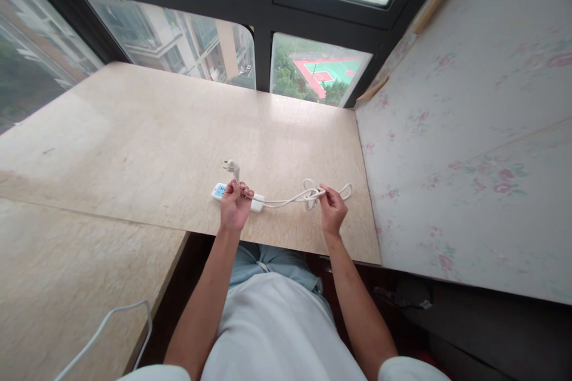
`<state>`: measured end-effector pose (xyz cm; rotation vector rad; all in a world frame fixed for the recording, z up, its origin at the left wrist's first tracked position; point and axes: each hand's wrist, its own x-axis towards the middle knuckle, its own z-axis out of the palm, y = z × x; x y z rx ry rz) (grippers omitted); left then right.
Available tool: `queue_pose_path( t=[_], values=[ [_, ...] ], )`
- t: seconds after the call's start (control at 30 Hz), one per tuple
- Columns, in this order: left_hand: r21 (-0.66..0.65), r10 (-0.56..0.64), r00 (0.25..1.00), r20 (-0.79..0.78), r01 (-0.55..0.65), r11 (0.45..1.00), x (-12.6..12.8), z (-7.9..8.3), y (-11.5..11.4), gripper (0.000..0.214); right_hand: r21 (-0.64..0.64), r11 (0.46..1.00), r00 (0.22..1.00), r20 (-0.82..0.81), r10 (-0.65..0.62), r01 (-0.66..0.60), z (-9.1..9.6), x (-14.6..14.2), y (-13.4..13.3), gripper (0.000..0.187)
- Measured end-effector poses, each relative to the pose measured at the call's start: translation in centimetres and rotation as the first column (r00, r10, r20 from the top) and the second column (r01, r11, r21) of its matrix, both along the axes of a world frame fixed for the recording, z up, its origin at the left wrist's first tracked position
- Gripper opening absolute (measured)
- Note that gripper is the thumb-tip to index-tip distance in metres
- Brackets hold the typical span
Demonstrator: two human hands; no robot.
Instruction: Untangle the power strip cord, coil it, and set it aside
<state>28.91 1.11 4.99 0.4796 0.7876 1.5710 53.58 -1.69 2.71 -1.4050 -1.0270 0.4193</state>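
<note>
A white power strip [220,191] with a blue end lies on the beige stone sill [179,131], near its front edge. My left hand [234,205] is closed over the strip's middle and pinches the cord just below the white plug [232,166], which sticks up behind my fingers. From the strip's right end the white cable [286,200] runs right into a loose tangle of loops [313,193]. My right hand [332,209] is closed on that tangle, fingertips pinching the cable.
A floral-papered wall [469,131] stands along the right side of the sill. Dark-framed windows [263,30] run along the back. A lower beige surface [67,286] lies at the left front with a thin white wire loop [111,315] on it. My lap is below the sill's edge.
</note>
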Motion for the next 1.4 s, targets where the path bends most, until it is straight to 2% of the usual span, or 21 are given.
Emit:
queue_pose_path(
  t=[0.2,0.4,0.53,0.63,0.77,0.9,1.0,1.1,1.17,1.27,1.4],
  values=[
    [-0.081,-0.019,0.997,-0.069,0.013,0.997,0.6,-1.1,2.7,0.009,-0.055,0.988,0.988,-0.064,0.139,-0.143,-0.6,0.9,-0.8,0.028],
    [-0.14,-0.14,0.984,-0.113,0.124,0.982,3.7,-1.6,5.3,0.038,-0.109,0.954,0.952,-0.16,0.259,-0.278,-0.2,1.9,-2.2,0.026],
    [-0.267,-0.264,0.916,-0.303,0.185,0.946,5.4,-2.3,6.0,0.043,-0.134,0.95,0.954,-0.137,0.265,-0.283,-0.1,1.9,-2.5,0.024],
    [-0.312,-0.329,0.822,-0.464,0.196,0.93,5.5,-3.0,5.9,0.042,-0.148,0.944,0.951,-0.144,0.274,-0.294,-0.4,2.0,-2.3,0.024],
    [-0.233,-0.335,0.69,-0.641,0.242,0.942,4.9,-3.6,5.5,0.032,-0.142,0.948,0.959,-0.057,0.279,-0.284,0.1,2.1,-2.3,0.027],
    [-0.088,-0.196,0.45,-0.871,0.25,0.964,4.1,-3.4,4.6,0.039,-0.08,0.969,0.939,0.238,0.247,-0.235,2.7,1.0,-2.6,0.033],
    [0.016,-0.069,0.284,-0.956,0.288,0.957,3.2,-3.0,3.2,0.049,-0.036,0.94,0.863,0.386,0.327,-0.341,4.4,-0.8,-3.1,0.033],
    [0.064,0.013,0.122,-0.992,0.424,0.903,1.5,-2.8,1.4,0.05,-0.18,0.839,0.728,0.427,0.537,-0.514,4.1,-2.9,-3.5,0.035],
    [0.063,0.064,0.016,-0.998,0.501,0.863,0.3,-2.8,0.3,0.048,-0.341,0.761,0.614,0.45,0.648,-0.553,3.1,-4.3,-3.5,0.036],
    [0.058,0.127,-0.087,-0.988,0.552,0.832,-1.3,-3.1,-0.6,0.038,-0.545,0.703,0.491,0.504,0.711,-0.458,1.6,-6.5,-3.2,0.033],
    [0.065,0.186,-0.165,-0.969,0.557,0.828,-1.8,-3.4,-0.7,0.023,-0.706,0.677,0.416,0.562,0.715,-0.209,1.2,-9.0,-2.3,0.023]
  ],
)
